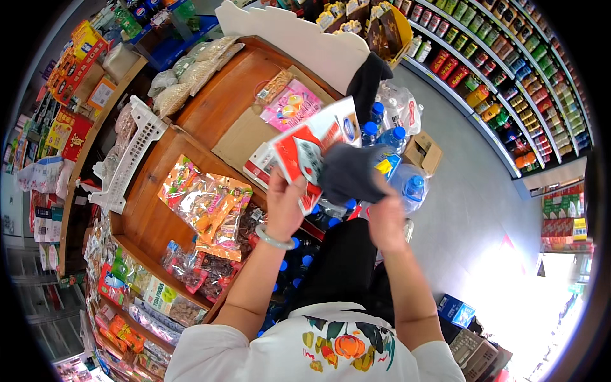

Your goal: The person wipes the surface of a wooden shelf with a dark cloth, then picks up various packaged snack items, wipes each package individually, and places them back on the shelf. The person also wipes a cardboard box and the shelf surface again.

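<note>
My left hand (pixel 284 207), with a pale bangle (pixel 274 240) at the wrist, grips the lower edge of a flat red and white package (pixel 295 149). A dark grey cloth (pixel 348 173) hangs from my right hand (pixel 389 222), its top edge pinched in the fingers; both are motion-blurred. The cloth covers the package's right part, though I cannot tell whether they touch. Partly hidden below the package, another white and red pack (pixel 258 164) lies in the wooden display bin. Just beyond are a pink snack bag (pixel 292 106) and a clear snack pack (pixel 274 87).
Shiny orange gummy bags (pixel 219 215) lie in the near compartment of the wooden bin (pixel 148 191). A white plastic basket (pixel 131 157) stands at its left edge. Blue-capped water bottles (pixel 394 138) and a cardboard box (pixel 422 152) are on my right. Drink shelves (pixel 470 90) line the far right.
</note>
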Demonstrator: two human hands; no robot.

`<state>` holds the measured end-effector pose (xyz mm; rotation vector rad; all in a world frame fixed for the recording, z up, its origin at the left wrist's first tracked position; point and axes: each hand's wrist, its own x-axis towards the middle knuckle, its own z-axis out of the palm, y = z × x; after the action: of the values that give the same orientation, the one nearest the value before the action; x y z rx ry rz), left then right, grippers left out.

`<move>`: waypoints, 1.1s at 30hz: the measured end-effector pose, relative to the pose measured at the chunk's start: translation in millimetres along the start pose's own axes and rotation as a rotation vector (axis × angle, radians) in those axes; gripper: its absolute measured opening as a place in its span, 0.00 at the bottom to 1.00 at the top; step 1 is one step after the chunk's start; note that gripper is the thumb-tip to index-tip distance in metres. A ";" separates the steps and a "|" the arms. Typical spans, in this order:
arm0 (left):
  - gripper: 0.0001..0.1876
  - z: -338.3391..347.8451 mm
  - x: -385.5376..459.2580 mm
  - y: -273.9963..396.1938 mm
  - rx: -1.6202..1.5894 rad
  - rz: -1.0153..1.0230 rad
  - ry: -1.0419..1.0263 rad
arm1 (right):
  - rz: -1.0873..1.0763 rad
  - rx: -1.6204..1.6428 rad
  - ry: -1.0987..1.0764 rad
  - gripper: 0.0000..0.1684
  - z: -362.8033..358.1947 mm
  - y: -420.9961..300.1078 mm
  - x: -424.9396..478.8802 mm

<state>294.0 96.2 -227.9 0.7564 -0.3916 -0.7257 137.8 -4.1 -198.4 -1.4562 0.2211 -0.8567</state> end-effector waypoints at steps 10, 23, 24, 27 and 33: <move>0.33 31.9 -62.4 18.3 0.002 -0.166 -0.326 | 0.247 -0.181 0.097 0.36 -13.1 13.0 41.8; 0.46 -7.3 -36.2 28.1 -0.365 -0.618 -0.560 | 0.532 0.179 0.318 0.23 -71.1 -0.1 23.0; 0.48 -12.2 -27.6 27.3 -0.497 -0.697 -0.625 | 0.538 0.100 0.274 0.23 -70.3 -10.1 27.2; 0.40 -2.6 -18.1 13.6 0.217 -0.802 -0.471 | 0.587 0.002 0.213 0.27 -65.1 -21.0 31.4; 0.24 9.1 -15.0 2.2 0.167 -0.857 -0.476 | 0.547 0.086 0.655 0.29 -56.7 -11.7 37.4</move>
<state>279.5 103.7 -221.1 0.9084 -0.5647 -1.7119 124.6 -69.8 -183.0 -0.9183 1.0105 -0.8437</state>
